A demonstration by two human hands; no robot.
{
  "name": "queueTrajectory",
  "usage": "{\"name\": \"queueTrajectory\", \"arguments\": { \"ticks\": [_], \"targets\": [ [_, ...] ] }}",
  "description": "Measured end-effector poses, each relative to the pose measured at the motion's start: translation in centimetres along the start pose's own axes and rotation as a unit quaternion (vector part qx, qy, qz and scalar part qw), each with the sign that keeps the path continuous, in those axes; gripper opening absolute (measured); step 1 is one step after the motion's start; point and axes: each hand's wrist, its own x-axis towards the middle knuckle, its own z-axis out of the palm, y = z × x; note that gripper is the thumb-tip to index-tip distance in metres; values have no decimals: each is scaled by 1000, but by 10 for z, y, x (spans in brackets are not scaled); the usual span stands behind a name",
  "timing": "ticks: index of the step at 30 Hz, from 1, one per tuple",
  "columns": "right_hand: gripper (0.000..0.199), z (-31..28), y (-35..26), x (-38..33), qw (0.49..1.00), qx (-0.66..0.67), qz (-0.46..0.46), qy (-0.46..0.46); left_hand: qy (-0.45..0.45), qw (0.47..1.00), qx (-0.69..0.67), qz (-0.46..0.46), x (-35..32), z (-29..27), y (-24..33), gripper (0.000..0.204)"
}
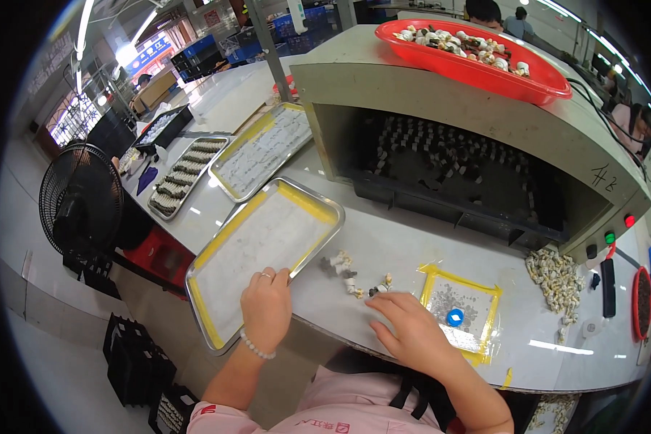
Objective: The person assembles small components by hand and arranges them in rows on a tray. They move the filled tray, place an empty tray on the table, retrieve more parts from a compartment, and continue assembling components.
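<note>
- While the left hand (266, 307) rests fingers-down on the near rim of the shallow steel tray with yellow-taped edges (217, 239), pinching nothing, the right hand (411, 329) lies spread on the pale worktop (405, 246), empty.
- Just beyond its fingertips sits a loose cluster of small white-and-dark parts (351, 275), near the bench's front edge beside the tray's right corner.
- To my eye, it's best to steady the tray and pick the parts singly.

I count four metal trays: one empty tray (267, 239) nearest me and three filled ones (262, 150) (186, 176) (163, 126) farther left. One red basket (484, 69), one black fan (79, 199), one blue cap (455, 317), two hands (266, 304) (409, 325).
</note>
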Motion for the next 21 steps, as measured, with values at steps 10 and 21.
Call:
{"name": "queueTrajectory", "arguments": {
  "ticks": [10, 21],
  "targets": [
    [42, 67, 32, 83, 969, -220, -85, -69, -7, 999, -44, -14, 1, 22, 15, 9],
    [42, 24, 21, 54, 961, -241, -115, -71, -10, 986, -165, -24, 3, 44, 29, 34]
  ]
}}
